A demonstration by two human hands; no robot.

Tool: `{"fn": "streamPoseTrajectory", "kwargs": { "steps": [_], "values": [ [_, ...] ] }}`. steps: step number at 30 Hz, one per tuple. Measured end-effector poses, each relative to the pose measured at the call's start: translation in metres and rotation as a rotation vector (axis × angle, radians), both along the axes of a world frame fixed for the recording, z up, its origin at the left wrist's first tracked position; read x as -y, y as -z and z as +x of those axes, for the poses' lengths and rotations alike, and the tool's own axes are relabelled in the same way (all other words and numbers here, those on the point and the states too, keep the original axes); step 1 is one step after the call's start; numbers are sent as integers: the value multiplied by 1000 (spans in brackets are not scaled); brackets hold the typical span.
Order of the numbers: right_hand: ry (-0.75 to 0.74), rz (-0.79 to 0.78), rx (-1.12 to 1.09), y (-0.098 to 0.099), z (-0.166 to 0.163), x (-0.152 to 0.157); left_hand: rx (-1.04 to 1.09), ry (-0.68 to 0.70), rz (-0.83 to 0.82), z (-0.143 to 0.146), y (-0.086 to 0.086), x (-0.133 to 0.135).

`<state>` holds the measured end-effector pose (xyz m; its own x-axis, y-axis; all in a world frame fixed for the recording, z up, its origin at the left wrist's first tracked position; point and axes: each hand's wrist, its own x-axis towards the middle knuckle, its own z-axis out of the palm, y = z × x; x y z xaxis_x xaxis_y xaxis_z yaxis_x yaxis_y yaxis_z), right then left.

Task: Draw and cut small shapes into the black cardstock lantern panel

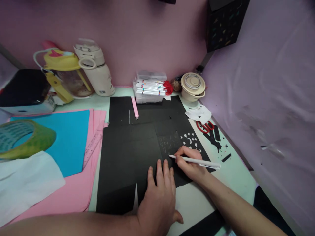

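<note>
My left hand (159,196) lies flat, fingers stretched out, pressing on a large black paper sheet (128,154). My right hand (189,162) is closed around a thin white pen-like tool (197,161), whose tip touches the black paper next to faint pencilled shapes (169,144). Small cut-out hearts, stars and moons (190,140) show white in the paper just beyond my right hand.
Red scissors (205,126) and black scraps lie at the right. A pink craft knife (135,107), a box of markers (149,88), two bottles (94,67) and a tape roll (193,85) stand at the back. Pink and blue paper (71,137), a ruler (93,144) and a green tape dispenser (24,137) are on the left.
</note>
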<state>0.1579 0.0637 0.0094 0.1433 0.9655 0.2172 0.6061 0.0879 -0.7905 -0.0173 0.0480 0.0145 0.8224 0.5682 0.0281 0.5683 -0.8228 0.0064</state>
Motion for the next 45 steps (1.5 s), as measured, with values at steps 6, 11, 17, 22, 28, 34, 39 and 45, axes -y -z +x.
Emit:
{"fn": "streamPoseTrajectory", "kwargs": {
  "steps": [6,11,17,22,28,34,39,45],
  "values": [
    [41,-9,-4,1,1,0,15,5,-1,0,0,-2],
    [36,-32,-30,4,3,0,17,10,14,0,0,-1],
    [46,-38,-27,4,4,1,5,7,-6,0,-1,-1],
    [71,-20,-49,2,4,0,-26,10,-23,1,-2,-2],
    [64,-30,-50,-1,4,-1,-58,24,-26,1,-4,-2],
    [219,-29,-277,0,14,-2,-73,33,-32,0,-5,-3],
    [254,15,-240,-6,20,-4,-107,44,-53,0,-8,-5],
    [229,10,-232,-9,20,-4,-160,52,-97,1,-18,-6]
  ]
}}
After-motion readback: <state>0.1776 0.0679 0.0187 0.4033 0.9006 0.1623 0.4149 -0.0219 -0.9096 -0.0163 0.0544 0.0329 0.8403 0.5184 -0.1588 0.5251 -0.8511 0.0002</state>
